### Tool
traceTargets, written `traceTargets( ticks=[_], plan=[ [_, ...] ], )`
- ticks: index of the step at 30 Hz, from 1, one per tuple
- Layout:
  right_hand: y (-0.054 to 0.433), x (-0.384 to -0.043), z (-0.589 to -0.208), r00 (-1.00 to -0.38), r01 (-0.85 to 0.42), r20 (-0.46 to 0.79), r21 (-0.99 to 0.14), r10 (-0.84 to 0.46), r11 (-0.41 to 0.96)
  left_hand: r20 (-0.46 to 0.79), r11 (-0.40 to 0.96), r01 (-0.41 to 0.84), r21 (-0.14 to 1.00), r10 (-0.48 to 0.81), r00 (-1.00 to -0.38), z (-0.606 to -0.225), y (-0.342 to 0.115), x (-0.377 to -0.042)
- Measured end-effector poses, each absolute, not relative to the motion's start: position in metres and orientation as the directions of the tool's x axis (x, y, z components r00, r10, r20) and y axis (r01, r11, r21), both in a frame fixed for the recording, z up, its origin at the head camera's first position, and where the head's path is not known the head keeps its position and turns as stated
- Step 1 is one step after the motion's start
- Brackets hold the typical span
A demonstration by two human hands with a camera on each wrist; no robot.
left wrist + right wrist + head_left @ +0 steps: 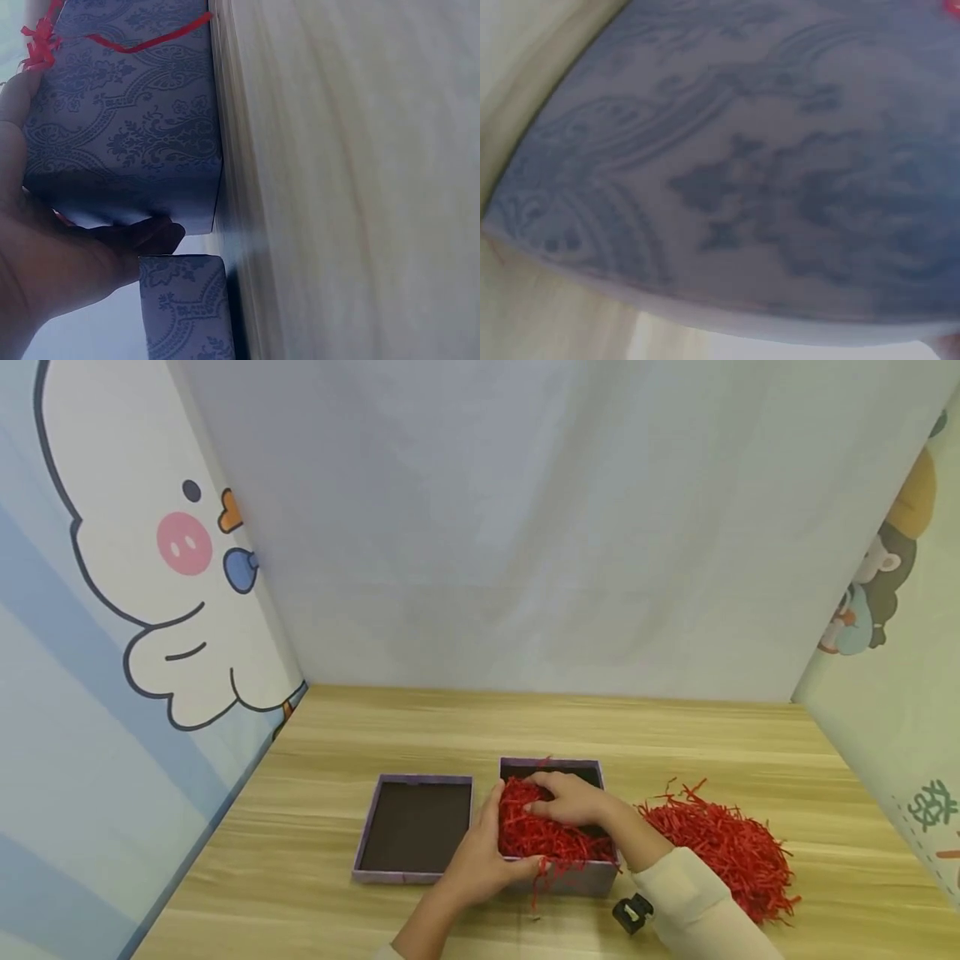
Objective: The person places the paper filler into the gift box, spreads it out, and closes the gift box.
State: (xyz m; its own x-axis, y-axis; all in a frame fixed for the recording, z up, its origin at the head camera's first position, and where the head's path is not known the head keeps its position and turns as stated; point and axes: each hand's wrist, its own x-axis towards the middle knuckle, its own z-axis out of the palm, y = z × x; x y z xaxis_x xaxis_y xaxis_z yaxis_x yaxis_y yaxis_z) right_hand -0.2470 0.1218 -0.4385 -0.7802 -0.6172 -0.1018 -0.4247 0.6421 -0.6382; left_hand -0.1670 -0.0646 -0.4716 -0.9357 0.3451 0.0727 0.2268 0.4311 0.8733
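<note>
A box (585, 881) with a purple-grey damask pattern stands with its mouth up, with red shredded paper (536, 827) inside. Its dark inner wall shows at the back. My left hand (480, 860) holds the box at its left front corner, thumb on the front and fingers along the left side (75, 262). Over the paper, my right hand (570, 797) reaches in with fingers spread, touching the shreds. The right wrist view is filled by the patterned box wall (742, 187). A few red strands (150, 43) hang over the front.
Left of the box lies a shallow matching lid (416, 827), dark inside facing up. A heap of red shredded paper (731, 852) spreads on the wooden table (300, 860) to the right. A small black object (632, 912) is beside the right sleeve.
</note>
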Motion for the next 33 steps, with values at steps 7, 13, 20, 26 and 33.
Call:
traceTargets(
  ticks=[7, 13, 20, 26, 33],
  plan=[
    [0.132, -0.228, -0.407, -0.758, -0.477, 0.117, -0.771, -0.642, 0.423, 0.081, 0.414, 0.223, 0.882, 0.334, -0.939, -0.471, -0.065, -0.168],
    [0.128, -0.222, -0.413, -0.622, -0.522, 0.046, -0.769, -0.782, 0.370, 0.074, 0.424, 0.229, 0.876, 0.352, -0.933, -0.472, -0.066, -0.169],
    [0.117, -0.228, -0.437, -0.550, -0.604, -0.043, -0.668, -0.834, 0.434, 0.080, 0.422, 0.246, 0.873, 0.372, -0.925, -0.472, -0.066, -0.169],
    [0.126, -0.230, -0.435, -0.599, -0.564, -0.015, -0.701, -0.801, 0.435, 0.074, 0.419, 0.239, 0.876, 0.372, -0.925, -0.472, -0.066, -0.169],
    [0.158, -0.210, -0.407, -0.685, -0.429, 0.058, -0.838, -0.726, 0.338, 0.071, 0.376, 0.219, 0.900, 0.370, -0.926, -0.471, -0.065, -0.169]
  ],
)
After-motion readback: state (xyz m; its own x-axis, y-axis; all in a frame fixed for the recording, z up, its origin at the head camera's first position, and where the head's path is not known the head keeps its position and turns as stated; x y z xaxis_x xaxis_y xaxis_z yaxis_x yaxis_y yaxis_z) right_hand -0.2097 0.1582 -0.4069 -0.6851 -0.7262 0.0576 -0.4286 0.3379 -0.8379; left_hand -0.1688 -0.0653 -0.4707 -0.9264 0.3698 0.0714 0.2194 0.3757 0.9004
